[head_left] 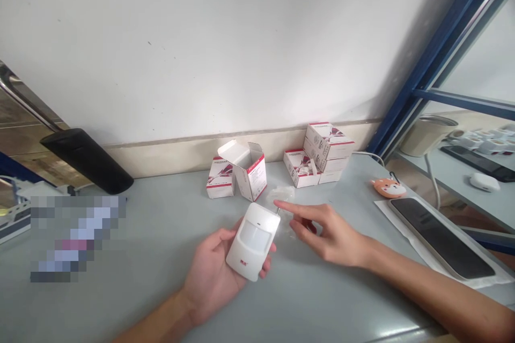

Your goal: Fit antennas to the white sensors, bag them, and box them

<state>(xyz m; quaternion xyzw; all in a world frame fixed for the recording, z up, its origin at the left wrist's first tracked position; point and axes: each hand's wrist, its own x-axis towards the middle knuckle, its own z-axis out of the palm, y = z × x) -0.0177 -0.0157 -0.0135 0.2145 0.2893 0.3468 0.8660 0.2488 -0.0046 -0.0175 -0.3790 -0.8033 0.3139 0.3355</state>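
My left hand (213, 284) lies palm up and holds a white PIR motion sensor (252, 241) with its lens facing up. A thin metal wire or pin sticks out at the sensor's top corner. My right hand (330, 230) hovers just beside it, index finger stretched toward that corner. I cannot tell whether the fingertip touches the wire. Behind the fingertip lies a crumpled clear plastic bag (284, 195). An open white-and-red carton (249, 171) stands beyond the sensor, with closed cartons (219, 179) (301, 169) and a small stack (328, 150) beside it.
A dark-screened phone or tablet (440, 238) rests on a white sheet at right, near an orange fox-shaped toy (389, 187). A black handle (86, 161) juts in at left above a pixelated patch. The grey tabletop meets a white wall behind, and a blue window frame (434, 53) stands at right.
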